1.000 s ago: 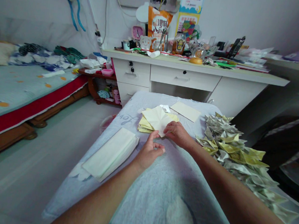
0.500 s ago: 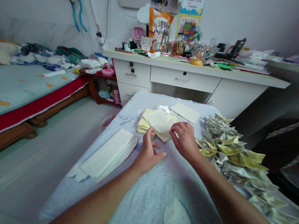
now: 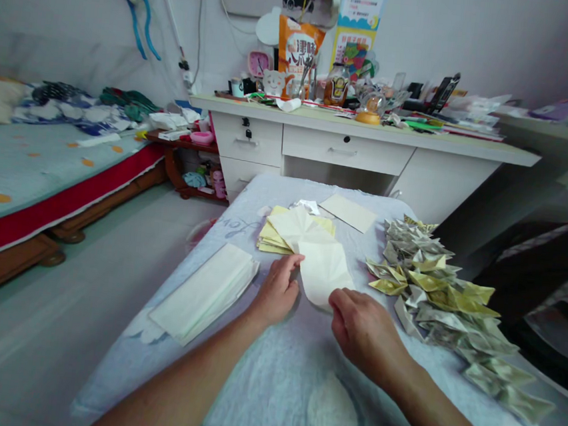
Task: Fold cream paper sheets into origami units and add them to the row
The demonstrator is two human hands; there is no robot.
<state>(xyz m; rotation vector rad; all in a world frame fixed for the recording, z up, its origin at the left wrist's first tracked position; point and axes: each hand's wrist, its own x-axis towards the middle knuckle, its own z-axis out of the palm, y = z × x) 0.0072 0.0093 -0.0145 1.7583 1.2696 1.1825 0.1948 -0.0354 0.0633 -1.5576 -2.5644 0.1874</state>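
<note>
Now draws a creased sheet [image 3: 325, 274] mostly off the stack [image 3: 272, 236], seemingly singled out, pinched in right hand [image 3: 368, 328], beside half-curled left hand [image 3: 276, 289] of unclear grip.

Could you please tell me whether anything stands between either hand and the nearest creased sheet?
Nothing visible does. The right hand grips the creased sheet at its near edge; the left hand has its fingertips at the left edge. The yellow paper stack lies beyond, not in between.

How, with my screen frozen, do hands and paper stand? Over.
Right hand gripping creased cream paper sheet by near corner. Left hand at its left edge. Stack of yellow paper sheets just beyond.
</note>
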